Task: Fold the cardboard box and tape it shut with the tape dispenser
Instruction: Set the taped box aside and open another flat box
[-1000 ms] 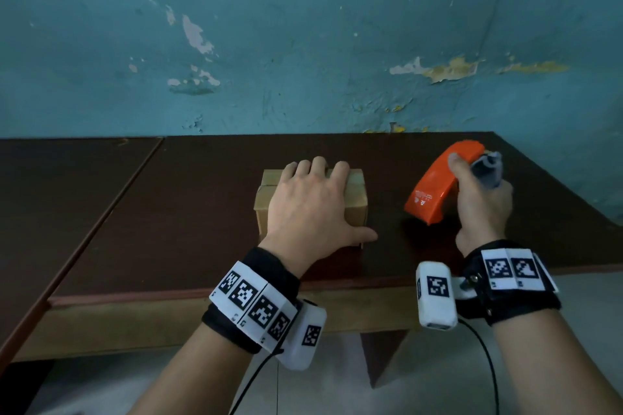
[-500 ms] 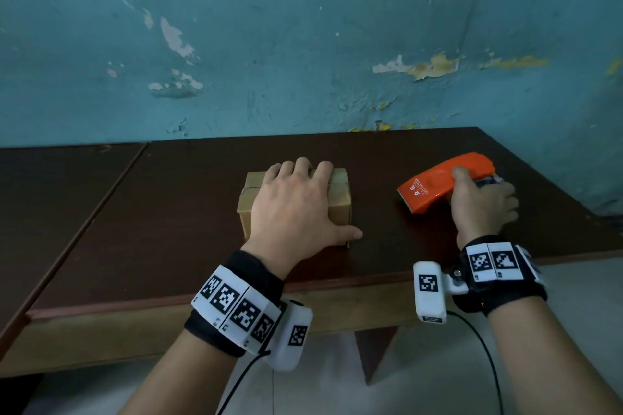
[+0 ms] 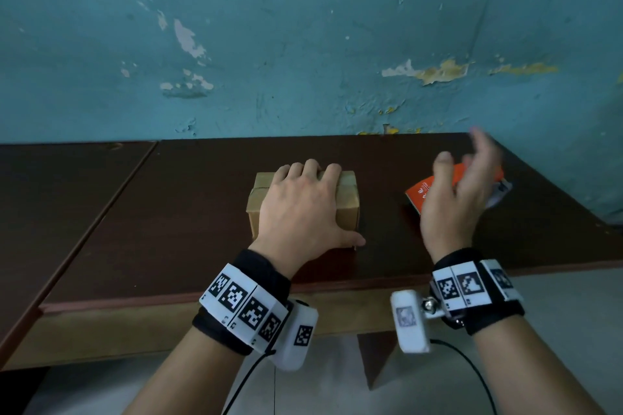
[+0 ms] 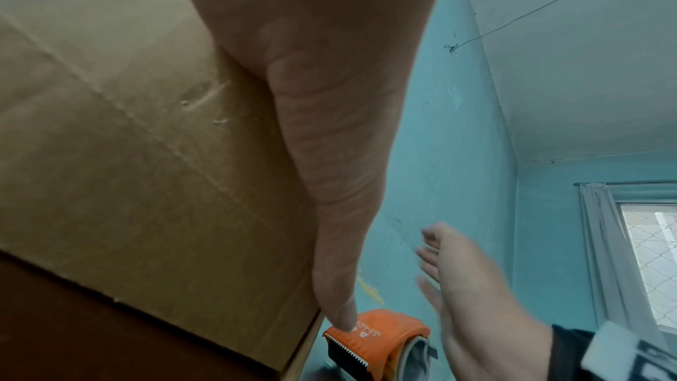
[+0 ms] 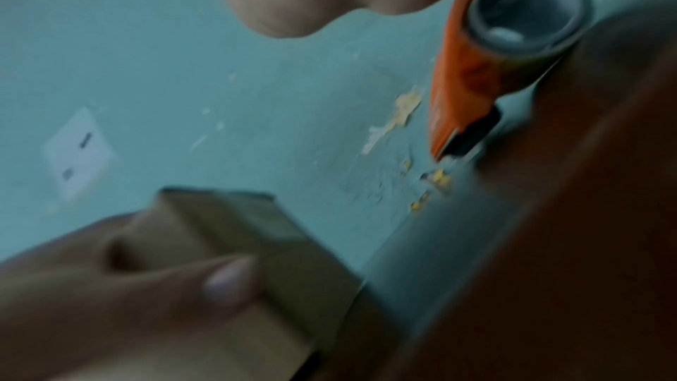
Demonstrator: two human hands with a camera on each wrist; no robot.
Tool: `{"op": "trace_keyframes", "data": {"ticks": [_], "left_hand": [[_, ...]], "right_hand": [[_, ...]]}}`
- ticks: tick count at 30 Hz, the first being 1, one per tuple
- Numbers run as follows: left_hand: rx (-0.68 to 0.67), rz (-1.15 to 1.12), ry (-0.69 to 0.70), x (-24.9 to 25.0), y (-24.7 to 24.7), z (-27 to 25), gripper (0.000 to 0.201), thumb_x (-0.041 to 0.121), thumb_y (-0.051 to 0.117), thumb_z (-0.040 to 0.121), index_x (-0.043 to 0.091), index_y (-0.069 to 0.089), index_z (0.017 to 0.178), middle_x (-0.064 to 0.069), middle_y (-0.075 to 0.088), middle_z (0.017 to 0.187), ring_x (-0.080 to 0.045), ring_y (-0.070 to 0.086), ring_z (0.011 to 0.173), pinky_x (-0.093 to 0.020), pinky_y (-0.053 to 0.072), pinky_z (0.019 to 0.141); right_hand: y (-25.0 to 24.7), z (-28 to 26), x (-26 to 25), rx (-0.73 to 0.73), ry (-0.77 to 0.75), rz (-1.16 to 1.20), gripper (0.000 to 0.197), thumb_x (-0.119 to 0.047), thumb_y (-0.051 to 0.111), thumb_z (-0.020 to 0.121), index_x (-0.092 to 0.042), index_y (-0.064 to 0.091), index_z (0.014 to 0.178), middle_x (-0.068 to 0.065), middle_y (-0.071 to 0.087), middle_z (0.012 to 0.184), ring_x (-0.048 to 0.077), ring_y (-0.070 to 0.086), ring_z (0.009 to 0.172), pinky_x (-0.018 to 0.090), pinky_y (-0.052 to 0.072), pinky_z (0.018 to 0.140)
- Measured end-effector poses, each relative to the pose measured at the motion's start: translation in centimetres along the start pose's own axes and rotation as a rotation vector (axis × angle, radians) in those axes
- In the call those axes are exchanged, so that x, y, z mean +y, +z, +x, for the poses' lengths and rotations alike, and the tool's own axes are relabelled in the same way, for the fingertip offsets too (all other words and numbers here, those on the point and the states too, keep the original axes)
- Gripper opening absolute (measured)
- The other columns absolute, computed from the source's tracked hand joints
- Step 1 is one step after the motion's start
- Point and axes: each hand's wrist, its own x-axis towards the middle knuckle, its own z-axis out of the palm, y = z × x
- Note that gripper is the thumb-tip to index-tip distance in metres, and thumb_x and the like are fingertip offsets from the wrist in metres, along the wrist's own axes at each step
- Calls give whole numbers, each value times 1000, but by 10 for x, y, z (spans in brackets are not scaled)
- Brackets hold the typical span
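Observation:
A small closed cardboard box (image 3: 347, 209) (image 4: 128, 141) (image 5: 278, 245) sits mid-table with tape strips across its top. My left hand (image 3: 303, 209) lies flat on it, fingers straight over the far edge and the thumb (image 4: 329, 213) down its right side. The orange tape dispenser (image 3: 421, 194) (image 4: 381, 338) (image 5: 472, 74) lies on the table to the right of the box. My right hand (image 3: 462, 189) (image 4: 465, 280) hovers just above it, blurred, fingers spread and holding nothing.
The dark brown table (image 3: 188, 219) runs to the peeling teal wall (image 3: 303, 44); its front edge is near my wrists. A second table (image 3: 50, 195) abuts on the left. A white wall socket (image 5: 77, 152) shows in the right wrist view.
My right hand laid the tape dispenser down on the table, let go of it and lifted with fingers spread. The left hand stayed flat on the box.

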Motion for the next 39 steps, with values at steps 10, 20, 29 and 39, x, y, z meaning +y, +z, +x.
{"op": "trace_keyframes", "data": {"ticks": [10,20,29,39], "left_hand": [[26,43,20,0,4,-1,115,80,81,58,25,39,150,-6,57,135,-30,54,129,-46,37,118],[52,5,53,-3,5,0,113,79,82,55,23,44,146,-6,58,130,-30,57,125,-47,39,117],[100,-254,144,-9,1,-4,128,68,85,61,17,25,162,-16,24,168,-34,37,150,-50,32,125],[414,-1234,-433,-62,-5,-8,51,32,71,97,22,54,145,8,57,147,-7,52,134,-33,41,116]], "right_hand": [[48,-37,-33,-693,732,664,69,-59,14,106,-21,32,159,-3,29,167,12,30,152,28,32,113],[60,-50,-14,-757,792,629,67,-63,19,103,-29,28,160,-4,63,129,8,66,111,27,54,84],[60,-43,-21,-694,765,618,81,-78,28,94,-29,37,157,7,51,154,21,58,134,41,48,108],[60,-44,-30,-724,679,501,60,-29,54,103,-19,35,159,-1,38,163,13,43,144,38,33,121]]}}
